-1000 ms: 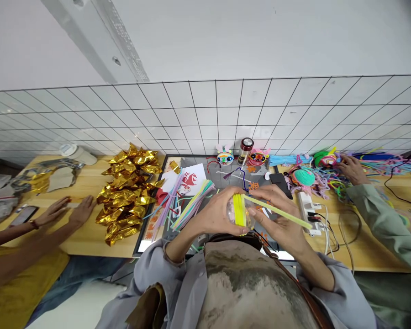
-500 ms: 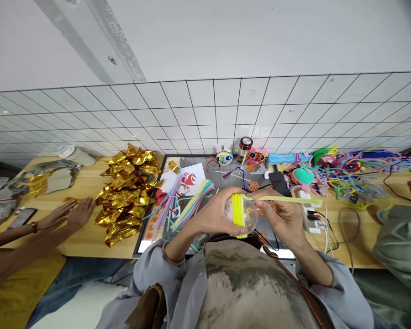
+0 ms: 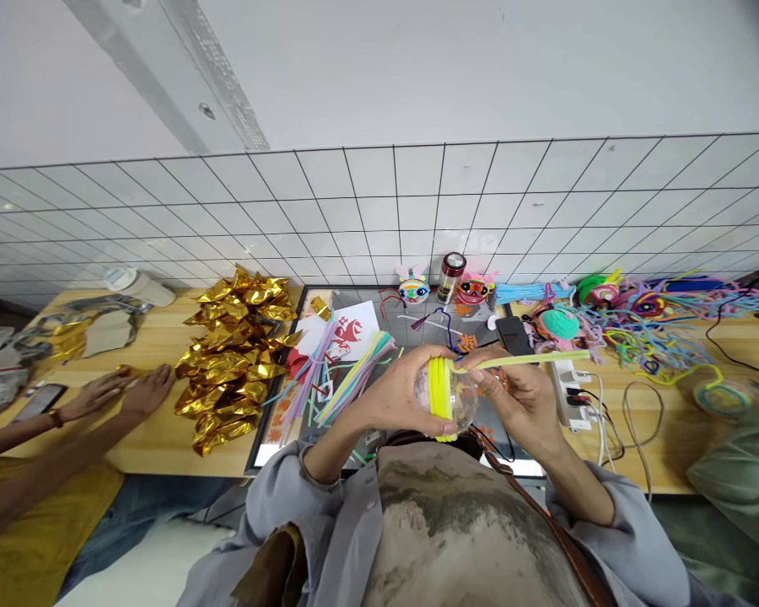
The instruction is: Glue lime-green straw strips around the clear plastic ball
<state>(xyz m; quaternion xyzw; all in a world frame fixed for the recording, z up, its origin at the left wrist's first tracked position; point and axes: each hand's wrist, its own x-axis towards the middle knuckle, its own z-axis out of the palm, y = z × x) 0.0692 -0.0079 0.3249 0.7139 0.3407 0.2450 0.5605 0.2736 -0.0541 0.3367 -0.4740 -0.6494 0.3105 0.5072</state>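
The work in hand is winding a yellow pipe cleaner (image 3: pixel 519 361) around a clear ball (image 3: pixel 465 403). The ball sits close in front of the person's chest, above the near edge of the table (image 3: pixel 158 438). The left hand (image 3: pixel 392 398) is closed around the ball's left side, fingers pressing it. The right hand (image 3: pixel 526 403) pinches the pipe cleaner between thumb and forefinger, just where it leaves the ball. Several turns already lie side by side as a yellow band, and the free tail runs out straight to the right of the grip, over the power strip (image 3: pixel 566 384). Another turn would seem to call for a taut tail, laid snug against the last wrap while the left hand turns or steadies the ball, since loose turns could slide on the smooth surface. Just beyond the grip to the left lies a bundle of pastel pipe cleaners (image 3: pixel 356 377), with a red paper cutout (image 3: pixel 349 330) behind it and a heap of gold foil (image 3: pixel 237 354) further left. A phone (image 3: pixel 514 335) lies just beyond the right hand, and a tangle of coloured pipe cleaners (image 3: pixel 645 335) is well off to the right. A co-worker's hands (image 3: pixel 123 389) rest on the table far to the left, and another person's sleeve (image 3: pixel 740 472) shows far right. Nothing blocks the hands, though the long tail sweeps close above the power strip and its cables (image 3: pixel 613 413).
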